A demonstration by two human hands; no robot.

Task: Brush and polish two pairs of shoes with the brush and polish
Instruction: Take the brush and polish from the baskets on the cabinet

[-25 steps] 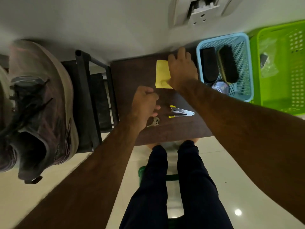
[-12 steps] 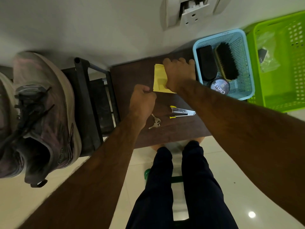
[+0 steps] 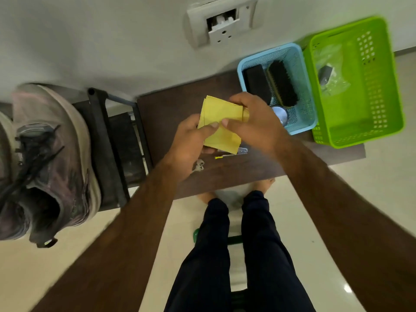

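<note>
Fingers of the left hand curl under a folded yellow cloth with the thumb pressed on top of it. The right hand grips the cloth's far edge, fingers wrapped over it and thumb meeting the left thumb near the middle. Both hands hold the cloth over the dark brown counter. On the counter, just below the cloth, lie a stapler, partly hidden by it, and a small bunch of keys. To the right, a blue basket holds the brush, bristles up, beside a black applicator block, with the polish tin at its near end, partly behind the right hand. A green basket stands just beside the blue one. At far left, a worn greyish shoe with dark laces sits on a black rack beside the counter.
</note>
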